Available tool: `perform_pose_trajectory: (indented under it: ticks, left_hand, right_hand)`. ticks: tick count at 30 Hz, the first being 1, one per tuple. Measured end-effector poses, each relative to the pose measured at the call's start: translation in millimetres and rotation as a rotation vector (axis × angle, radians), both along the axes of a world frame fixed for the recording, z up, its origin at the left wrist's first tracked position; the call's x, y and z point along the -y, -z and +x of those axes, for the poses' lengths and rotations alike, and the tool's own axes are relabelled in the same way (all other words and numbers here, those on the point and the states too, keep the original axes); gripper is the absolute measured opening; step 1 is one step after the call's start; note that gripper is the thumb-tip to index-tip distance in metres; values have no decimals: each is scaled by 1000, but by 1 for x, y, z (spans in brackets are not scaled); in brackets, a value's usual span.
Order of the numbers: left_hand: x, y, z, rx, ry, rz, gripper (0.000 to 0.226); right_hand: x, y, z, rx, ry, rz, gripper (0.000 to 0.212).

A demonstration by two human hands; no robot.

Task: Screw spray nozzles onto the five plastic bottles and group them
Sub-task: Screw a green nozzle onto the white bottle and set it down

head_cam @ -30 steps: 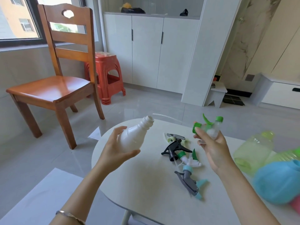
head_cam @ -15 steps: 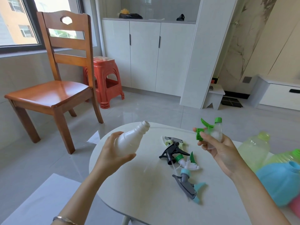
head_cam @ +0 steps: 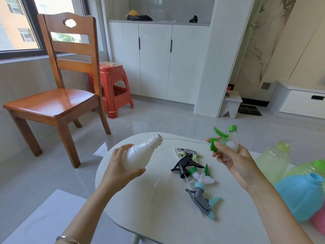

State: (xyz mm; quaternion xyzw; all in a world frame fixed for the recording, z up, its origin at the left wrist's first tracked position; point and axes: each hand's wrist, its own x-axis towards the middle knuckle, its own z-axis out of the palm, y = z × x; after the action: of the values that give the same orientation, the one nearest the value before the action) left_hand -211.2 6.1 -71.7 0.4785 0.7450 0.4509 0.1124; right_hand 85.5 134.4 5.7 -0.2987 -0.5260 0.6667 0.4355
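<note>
So far, no bottle I can see has a spray nozzle on it, so the job looks like it is only starting. All five bottles seem to need a top, and then they must be put together in a group.

The left hand (head_cam: 123, 166) has its fingers and thumb wrapped round the fat part of the white bottle (head_cam: 140, 155). It holds the bottle up over the left side of the table (head_cam: 149, 217). The bottle is tipped, and its open neck points up and to the right.

The right hand (head_cam: 235, 161) is curled round the green nozzle (head_cam: 222, 138) and holds it up to the right of the bottle. The two are near each other but not touching. I think this nozzle goes on the white bottle first.

The white bottle is plain and smooth, with screw rings round its neck. The green nozzle has a see-through body, a green ring and a green trigger.

Four more nozzles lie in the middle of the table: a pale nozzle (head_cam: 182, 152), a black nozzle (head_cam: 184, 164), a white and green nozzle (head_cam: 200, 175) and a grey and blue nozzle (head_cam: 202, 199).

At the right edge sit a pale green bottle (head_cam: 272, 162), a green bottle (head_cam: 309, 169), a blue bottle (head_cam: 302, 196) with an open neck, and a pink bottle (head_cam: 319, 222).
</note>
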Motion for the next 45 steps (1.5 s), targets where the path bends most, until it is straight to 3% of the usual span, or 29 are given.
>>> perform_pose_trajectory:
  ticks: [6, 12, 16, 20, 24, 29, 34, 37, 39, 41, 43, 45]
  left_hand:
    - [-1, -13, 30, -157, 199, 33, 86]
    - [-6, -28, 48, -78, 273, 88, 84]
    - [-7, -39, 55, 326, 356, 137, 91]
    - [-14, -43, 61, 717, 218, 223, 84]
    - [-18, -47, 69, 862, 243, 90, 71]
    - [-23, -47, 68, 860, 252, -2, 58]
    - [-30, -45, 68, 923, 450, 104, 55]
    - [-30, -43, 71, 969, 464, -26, 58]
    - [-32, -40, 74, 845, 451, -136, 67]
    - [-35, -37, 77, 764, 476, -96, 66]
    - [-37, -37, 79, 794, 554, -13, 69]
    - [-40, -37, 82, 860, 653, 10, 54]
  right_hand:
    - [15, 9, -18, 114, -46, 70, 38]
    - [17, 11, -19, 145, -62, 127, 36]
    - [11, 1, -5, 167, -61, 173, 35]
    - [9, -2, 3, 218, -125, 196, 32]
    - [12, 0, 2, 153, -89, 186, 31]
    - [10, -1, 11, 212, -83, 184, 29]
    - [5, 7, 11, 130, 86, -78, 35]
    - [4, 7, 15, 99, 68, -92, 30]
    - [5, 6, 14, 68, 66, -72, 26]
    - [4, 7, 13, -9, 124, -118, 20]
    - [2, 8, 12, -82, 224, -181, 22]
    - [1, 9, 11, -96, 277, -194, 28]
